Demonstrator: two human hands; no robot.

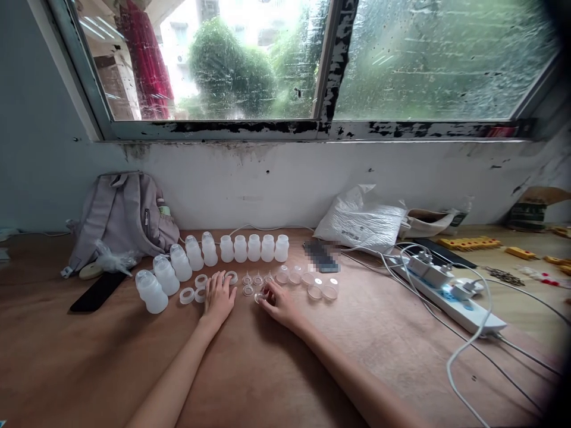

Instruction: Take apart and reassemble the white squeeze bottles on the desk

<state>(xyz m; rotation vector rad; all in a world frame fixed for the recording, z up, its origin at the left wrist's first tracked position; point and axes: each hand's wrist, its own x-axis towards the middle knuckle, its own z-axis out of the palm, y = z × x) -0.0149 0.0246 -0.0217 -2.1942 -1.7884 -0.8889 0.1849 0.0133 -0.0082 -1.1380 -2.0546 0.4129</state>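
Note:
My left hand (pixel 219 296) rests with fingers outstretched over white collar rings (pixel 187 296), partly covering some of them. My right hand (pixel 277 304) is closed in a pinch at a clear bottle teat (pixel 257 298) low on the table; the fingers hide part of it. More clear teats (pixel 247 290) stand just between and beyond the two hands. To the right of my right hand lie several clear caps (pixel 314 291). Translucent white baby bottles (pixel 166 275) stand upright in a curved row behind the hands, several on the left and several more (pixel 254 248) in the middle.
A grey backpack (pixel 120 214) leans on the wall at left, near a black phone-like slab (pixel 99 291). At right are a silver bubble mailer (pixel 363 220), a white power strip (pixel 464 309) with loose cables and yellow parts (pixel 470 243). A dark, pixelated object (pixel 322 255) lies behind the caps.

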